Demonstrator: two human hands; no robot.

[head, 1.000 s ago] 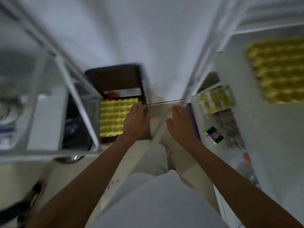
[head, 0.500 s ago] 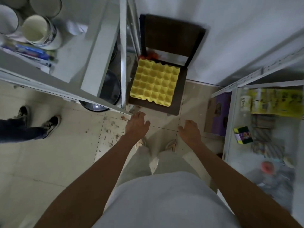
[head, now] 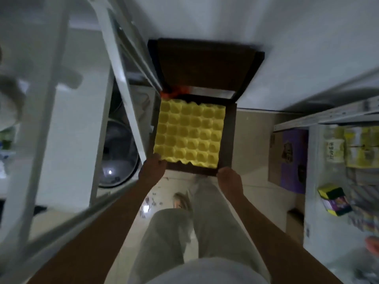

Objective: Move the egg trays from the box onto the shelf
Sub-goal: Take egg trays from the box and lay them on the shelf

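A yellow egg tray (head: 190, 134) lies flat in a dark brown box (head: 230, 140) on the floor against the wall, the box's flap (head: 205, 64) standing open behind it. My left hand (head: 152, 171) reaches down to the tray's near left corner, fingertips at its edge. My right hand (head: 229, 181) is at the box's near right corner, fingers curled down at the rim. Neither hand has lifted anything. A white shelf (head: 320, 117) stands to the right.
A white shelving frame (head: 67, 140) stands close on the left, with a round metal pot (head: 117, 152) beneath it. On the right are a purple carton (head: 293, 158) on the floor, yellow packages (head: 359, 144) and a small box (head: 334, 199) on the shelf. Something red (head: 176, 91) shows behind the tray.
I have bent down and moved closer to the box. Both hands have travelled forward from above the floor to the near edge of the tray and box.
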